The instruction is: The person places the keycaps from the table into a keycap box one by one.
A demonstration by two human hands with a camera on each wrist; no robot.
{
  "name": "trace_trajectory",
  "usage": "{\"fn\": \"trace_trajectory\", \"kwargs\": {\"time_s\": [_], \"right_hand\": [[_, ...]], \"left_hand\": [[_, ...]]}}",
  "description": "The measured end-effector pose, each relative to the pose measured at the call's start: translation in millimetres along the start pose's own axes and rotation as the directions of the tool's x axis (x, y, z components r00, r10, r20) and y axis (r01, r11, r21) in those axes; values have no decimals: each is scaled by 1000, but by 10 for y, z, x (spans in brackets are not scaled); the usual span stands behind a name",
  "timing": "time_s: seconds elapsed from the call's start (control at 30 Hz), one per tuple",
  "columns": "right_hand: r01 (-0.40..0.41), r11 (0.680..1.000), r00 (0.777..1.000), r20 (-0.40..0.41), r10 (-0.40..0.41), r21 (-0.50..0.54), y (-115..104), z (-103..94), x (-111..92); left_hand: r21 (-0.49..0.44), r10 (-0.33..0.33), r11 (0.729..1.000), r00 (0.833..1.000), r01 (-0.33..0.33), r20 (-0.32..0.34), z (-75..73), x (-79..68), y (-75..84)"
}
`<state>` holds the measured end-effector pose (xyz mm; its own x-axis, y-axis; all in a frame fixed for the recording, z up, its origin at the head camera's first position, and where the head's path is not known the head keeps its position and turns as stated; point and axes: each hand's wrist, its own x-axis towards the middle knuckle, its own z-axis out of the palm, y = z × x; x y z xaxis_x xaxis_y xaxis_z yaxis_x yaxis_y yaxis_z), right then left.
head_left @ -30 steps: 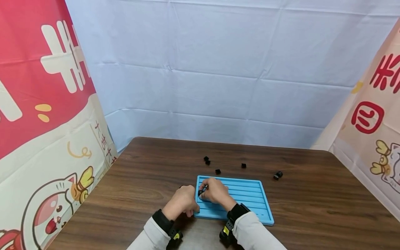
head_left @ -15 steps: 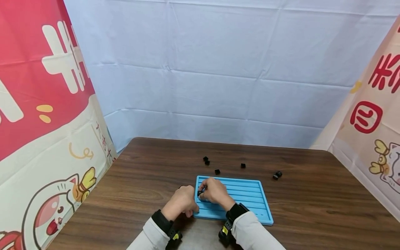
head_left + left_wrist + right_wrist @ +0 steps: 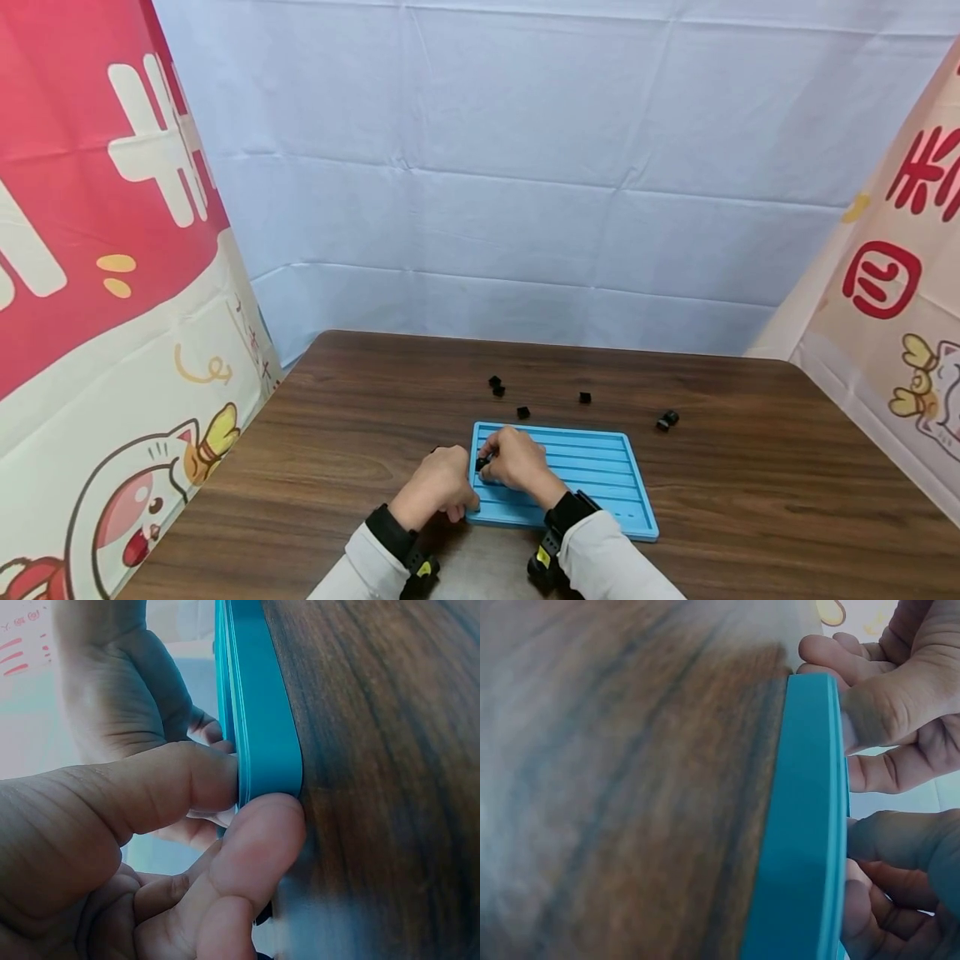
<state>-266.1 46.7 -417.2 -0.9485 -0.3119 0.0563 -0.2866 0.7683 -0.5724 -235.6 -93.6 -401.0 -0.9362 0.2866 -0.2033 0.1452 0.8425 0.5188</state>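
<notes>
Left fingers (image 3: 259, 840) grip the blue tray (image 3: 596, 482), right fingers (image 3: 497, 437) pinch a black piece (image 3: 482, 463) over it. A slack left grip could let the tray skid.

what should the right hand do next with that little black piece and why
Probably lower the black piece gently onto the blue tray and then ease the grip: the right hand pinches it over the tray's left end, and the left hand holds the near left corner. Whether the piece already sits flat is hidden by the fingers.
</notes>
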Motion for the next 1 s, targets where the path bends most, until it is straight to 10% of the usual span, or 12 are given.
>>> {"fn": "trace_trajectory", "kwargs": {"time_s": [1.0], "right_hand": [[68, 998, 995, 72, -69, 20, 42, -51, 26]], "left_hand": [[-9, -8, 1000, 1000, 8, 17, 23, 39, -16]]}}
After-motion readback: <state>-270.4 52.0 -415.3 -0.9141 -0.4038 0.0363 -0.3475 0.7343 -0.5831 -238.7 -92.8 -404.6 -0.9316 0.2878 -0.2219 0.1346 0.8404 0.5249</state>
